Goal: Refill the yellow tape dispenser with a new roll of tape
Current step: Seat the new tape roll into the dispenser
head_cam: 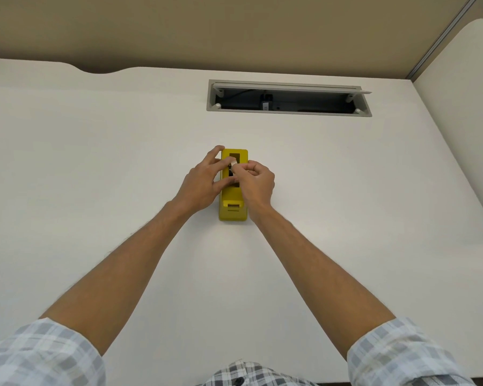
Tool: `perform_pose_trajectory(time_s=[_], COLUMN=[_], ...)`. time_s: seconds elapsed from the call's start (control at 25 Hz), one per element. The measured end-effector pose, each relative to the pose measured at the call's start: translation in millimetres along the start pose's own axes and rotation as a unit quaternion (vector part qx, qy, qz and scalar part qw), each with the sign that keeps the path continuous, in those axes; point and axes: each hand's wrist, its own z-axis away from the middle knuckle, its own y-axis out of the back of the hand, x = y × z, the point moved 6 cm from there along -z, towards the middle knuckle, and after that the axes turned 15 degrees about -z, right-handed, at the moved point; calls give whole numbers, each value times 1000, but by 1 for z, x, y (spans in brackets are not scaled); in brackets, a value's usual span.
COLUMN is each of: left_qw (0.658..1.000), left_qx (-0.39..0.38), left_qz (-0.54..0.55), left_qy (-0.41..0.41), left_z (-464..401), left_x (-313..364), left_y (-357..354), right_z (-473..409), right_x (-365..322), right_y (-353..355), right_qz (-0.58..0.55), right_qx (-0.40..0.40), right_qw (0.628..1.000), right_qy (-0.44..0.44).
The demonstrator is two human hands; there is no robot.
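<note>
Checked sleeves (39, 355) nearest; both hands, left (200, 182) and right (255, 183), pinch tape roll (232, 164) over yellow dispenser (232, 210).

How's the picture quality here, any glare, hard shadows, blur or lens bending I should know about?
Head view: light is soft and even, no glare on the white desk; shadows are faint beside the yellow plastic tape dispenser. Wide-angle bending curves the desk's far edge and stretches the forearms. The left hand and right hand are fairly sharp, but the small pale tape roll between them is too small to read clearly.
</note>
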Motion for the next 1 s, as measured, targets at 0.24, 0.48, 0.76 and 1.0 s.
perform_pose_trajectory(time_s=[0.24, 0.48, 0.76, 1.0], left_qw=[1000, 1000, 1000, 1000], left_qx=[1, 3, 7, 13], left_qz=[9, 1, -2, 13], left_qy=[4, 9, 12, 12], left_z=[0, 1, 0, 0], left_x=[1, 1, 0, -2], left_y=[1, 3, 2, -1], right_z=[-4, -6, -6, -9], right_x=[1, 2, 4, 9], right_y=[3, -1, 0, 1], right_qz=[-27, -33, -46, -83], right_qx=[-10, 6, 0, -16], right_qw=[1000, 999, 998, 996], right_qy=[-2, -24, -41, -41])
